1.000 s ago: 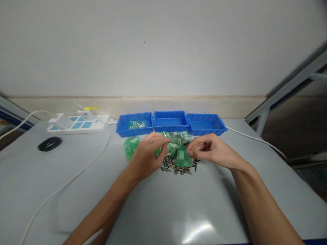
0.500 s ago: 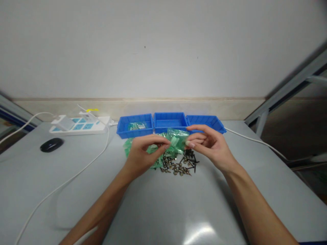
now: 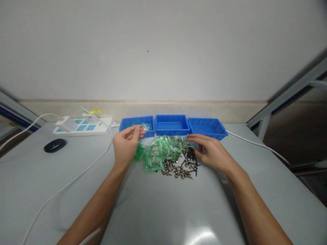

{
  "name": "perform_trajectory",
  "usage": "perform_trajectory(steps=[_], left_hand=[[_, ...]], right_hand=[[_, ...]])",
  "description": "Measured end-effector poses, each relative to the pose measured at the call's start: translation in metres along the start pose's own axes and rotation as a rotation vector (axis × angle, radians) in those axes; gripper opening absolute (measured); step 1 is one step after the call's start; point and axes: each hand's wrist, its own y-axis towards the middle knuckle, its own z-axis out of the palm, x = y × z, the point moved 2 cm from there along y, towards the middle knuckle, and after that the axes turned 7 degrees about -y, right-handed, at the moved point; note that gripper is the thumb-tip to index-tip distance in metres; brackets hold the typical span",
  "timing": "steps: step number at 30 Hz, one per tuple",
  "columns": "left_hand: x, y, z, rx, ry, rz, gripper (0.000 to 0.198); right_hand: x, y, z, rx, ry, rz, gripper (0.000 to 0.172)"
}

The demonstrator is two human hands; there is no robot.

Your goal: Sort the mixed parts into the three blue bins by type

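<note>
My left hand [image 3: 125,144] is at the front edge of the left blue bin [image 3: 127,121], thumb and fingers pinched together. A small clear plastic bag [image 3: 146,127] shows at its fingertips, partly inside the bin's outline. My right hand [image 3: 213,153] is over the right side of the pile, thumb and index finger apart, with nothing visible between them. Beside its fingertips lie black screws [image 3: 190,154] and the edge of a heap of green-tinted plastic bags [image 3: 163,149]. Loose brassy screw-like pieces [image 3: 182,172] are scattered in front of the heap.
A middle blue bin [image 3: 171,124] and a right blue bin [image 3: 206,127] stand in line against the wall. On the left are a white power strip [image 3: 84,127] with plugs, a black mouse [image 3: 55,145] and a white cable [image 3: 76,174]. Another cable [image 3: 258,142] runs off right.
My left hand has moved left and away from me, from the bag heap to the left bin. My right hand has lowered slightly towards the black screws, and the hands are farther apart.
</note>
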Motion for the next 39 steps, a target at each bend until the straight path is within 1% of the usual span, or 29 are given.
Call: perform_trajectory(steps=[4, 8, 10, 13, 15, 17, 18, 20, 22, 25, 27, 29, 32, 34, 35, 37, 39], left_hand=[[-0.01, -0.012, 0.01, 0.104, 0.113, 0.063, 0.024], [-0.023, -0.026, 0.017, 0.252, 0.271, 0.226, 0.02], [-0.029, -0.032, 0.02, 0.293, 0.319, 0.309, 0.018], [-0.034, -0.037, 0.024, 0.361, 0.334, 0.394, 0.016], [-0.036, -0.038, 0.026, 0.411, 0.307, 0.4, 0.014], [-0.037, -0.039, 0.028, 0.452, 0.252, 0.355, 0.009], [-0.037, -0.04, 0.028, 0.477, 0.207, 0.32, 0.007], [-0.037, -0.041, 0.028, 0.545, 0.094, 0.244, 0.012], [-0.035, -0.042, 0.028, 0.616, -0.019, 0.173, 0.017], [-0.034, -0.042, 0.027, 0.661, -0.102, 0.124, 0.02], [-0.035, -0.041, 0.026, 0.675, -0.122, 0.12, 0.016], [-0.038, -0.041, 0.025, 0.707, -0.122, 0.124, 0.011], [-0.04, -0.041, 0.025, 0.784, -0.088, 0.11, 0.015], [-0.04, -0.041, 0.024, 0.784, -0.076, 0.08, 0.017], [-0.039, -0.039, 0.023, 0.753, -0.078, 0.069, 0.017], [-0.036, -0.034, 0.02, 0.628, -0.071, 0.067, 0.016], [-0.031, -0.026, 0.016, 0.449, -0.046, 0.073, 0.016]], right_hand=[[-0.006, 0.0, 0.007, -0.022, -0.051, -0.024, 0.036], [-0.005, 0.001, 0.005, -0.101, -0.035, -0.048, 0.026], [-0.001, 0.002, 0.0, -0.175, -0.004, -0.057, 0.023], [0.011, 0.004, -0.012, -0.342, 0.075, -0.052, 0.018], [0.021, 0.004, -0.018, -0.468, 0.172, 0.01, 0.013], [0.031, 0.004, -0.019, -0.527, 0.369, 0.119, 0.009], [0.036, 0.005, -0.018, -0.524, 0.496, 0.176, 0.009], [0.044, 0.006, -0.015, -0.491, 0.745, 0.267, 0.011], [0.05, 0.008, -0.011, -0.448, 0.909, 0.327, 0.014], [0.054, 0.011, -0.007, -0.405, 1.015, 0.369, 0.016], [0.053, 0.012, -0.006, -0.387, 1.045, 0.377, 0.018], [0.051, 0.012, -0.004, -0.364, 1.064, 0.376, 0.02], [0.049, 0.012, -0.001, -0.305, 1.092, 0.372, 0.022], [0.049, 0.013, 0.003, -0.267, 1.099, 0.379, 0.028], [0.048, 0.013, 0.004, -0.258, 1.09, 0.384, 0.033], [0.047, 0.013, 0.006, -0.265, 1.017, 0.388, 0.038], [0.046, 0.012, 0.008, -0.279, 0.828, 0.363, 0.036]])
